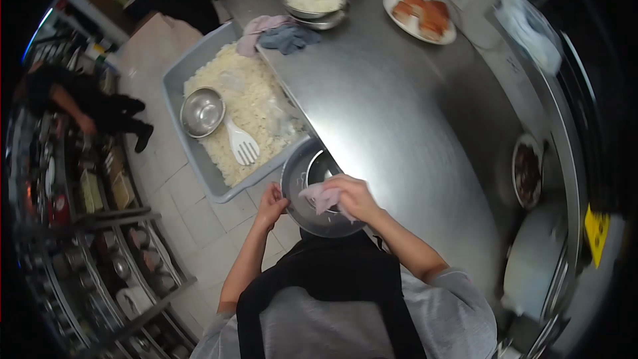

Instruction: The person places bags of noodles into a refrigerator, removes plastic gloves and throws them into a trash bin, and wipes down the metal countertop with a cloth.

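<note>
A wide grey metal bowl (pixel 294 173) is in front of my body, beside the steel counter's edge. My left hand (pixel 271 206) grips its left rim, thumb and fingers closed on it. A smaller shiny round bowl (pixel 320 165) shows inside the wide one, partly hidden by my right hand and the cloth. My right hand (pixel 355 197) is closed on a pale pink cloth (pixel 320 198) over the bowls. White bits, like rice grains, cling to the wide bowl's inner wall.
Left of the counter (pixel 372 106), a grey-blue tub (pixel 174 83) of cooked rice holds a metal bowl (pixel 203 113) and a slotted white paddle (pixel 243 145). Cloths (pixel 289 38), rice bowls (pixel 314 1) and a plate of reddish meat (pixel 420 16) sit farther back. A person (pixel 86 96) stands at left.
</note>
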The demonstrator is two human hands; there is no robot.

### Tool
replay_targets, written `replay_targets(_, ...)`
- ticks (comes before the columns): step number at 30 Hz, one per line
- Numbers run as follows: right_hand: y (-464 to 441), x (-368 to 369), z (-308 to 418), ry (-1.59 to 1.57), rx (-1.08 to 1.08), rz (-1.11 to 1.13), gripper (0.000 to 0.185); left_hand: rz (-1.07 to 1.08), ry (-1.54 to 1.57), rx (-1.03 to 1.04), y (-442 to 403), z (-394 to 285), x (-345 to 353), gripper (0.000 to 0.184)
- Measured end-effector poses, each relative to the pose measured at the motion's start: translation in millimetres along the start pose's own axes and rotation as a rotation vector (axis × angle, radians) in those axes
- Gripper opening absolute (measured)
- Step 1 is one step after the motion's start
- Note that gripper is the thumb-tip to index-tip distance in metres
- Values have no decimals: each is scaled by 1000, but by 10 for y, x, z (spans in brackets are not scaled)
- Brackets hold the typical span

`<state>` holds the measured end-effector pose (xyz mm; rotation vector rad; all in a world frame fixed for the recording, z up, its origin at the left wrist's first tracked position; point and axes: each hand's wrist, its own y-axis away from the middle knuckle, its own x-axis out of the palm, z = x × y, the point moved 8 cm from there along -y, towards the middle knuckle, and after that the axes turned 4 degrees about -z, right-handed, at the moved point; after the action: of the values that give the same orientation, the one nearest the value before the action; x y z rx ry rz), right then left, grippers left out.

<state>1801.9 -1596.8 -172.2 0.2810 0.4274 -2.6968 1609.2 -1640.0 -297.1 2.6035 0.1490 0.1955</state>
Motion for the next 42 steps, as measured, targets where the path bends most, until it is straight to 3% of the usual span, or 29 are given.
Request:
replay_targets(2,508,-503,65,-147,90,-279,25,57,-68,19,-35,163,-80,26)
replay_targets(3,1029,-824,-94,-108,430,-504,27,69,-43,19,4,174,-82,25)
replay_targets(4,1257,-1191,442,256,375,-694,28,81,-16,19,21,202,-84,25)
replay_targets(6,2422,-1798,614,545,399,-1000,30,120,-55,-21,64,299,-89,24)
replay_targets(7,3027,-1948,698,507,481,-1170,33,97,-57,-31,128,239,-86,24)
replay_targets(9,4640,-2139,719,852,614,-1316,38,109,-150,-41,169,382,-192,24)
replay_targets(10,4910,-2111,604,854,611,-1326,38,117,-151,-35,190,370,-184,24)
replay_targets(12,5111,-2107,351,1489,967,-1062,42,87,-194,-19,251,377,-182,25)
replay_targets(13,5057,-2177,52,1176,778,-1241,46,66,-183,-17,293,374,-186,25)
replay_targets(15,3661,-1844,2,1027,698,-1137,53,99,-98,-22,384,352,-123,26)
replay_targets(17,2458,-1408,-70,1107,513,-800,55,84,-80,1,433,396,-138,26)
replay_targets(19,1614,-960,-60,1057,389,-609,58,36,-54,49,483,301,-194,26)
replay_targets(21,1085,-451,-93,833,211,-419,60,84,-58,39,621,264,-186,27)
replay_targets(23,621,106,14,541,-8,-219,42,47,-35,53,689,264,-328,27)
replay_targets(24,377,369,89,317,17,-98,36,61,-29,46,740,284,-379,28)
replay_targets(26,-24,598,161,14,27,-109,36,-4,-39,57,887,160,-607,27)
replay_targets(29,-699,304,321,-152,-32,-384,33,-72,-7,113,1113,-50,-1064,27)
replay_targets(31,-1123,-38,435,101,-194,-493,33,-141,23,154,1218,-190,-1449,25)
replay_targets(33,-1466,-282,84,139,-141,-573,36,-223,104,183,1352,-384,-1806,26)
replay_targets(35,-1621,-372,-277,482,-108,-676,40,-284,199,223,1449,-507,-2189,26)
replay_targets(37,-1756,-140,-794,1056,235,-460,44,-346,220,254,1528,-611,-2611,26)
replay_targets(40,-1893,134,-897,1311,328,-450,46,-395,222,266,1461,-695,-3105,26)
replay_targets(42,-1993,273,-932,1319,352,-490,44,-395,202,259,1348,-777,-3286,26)
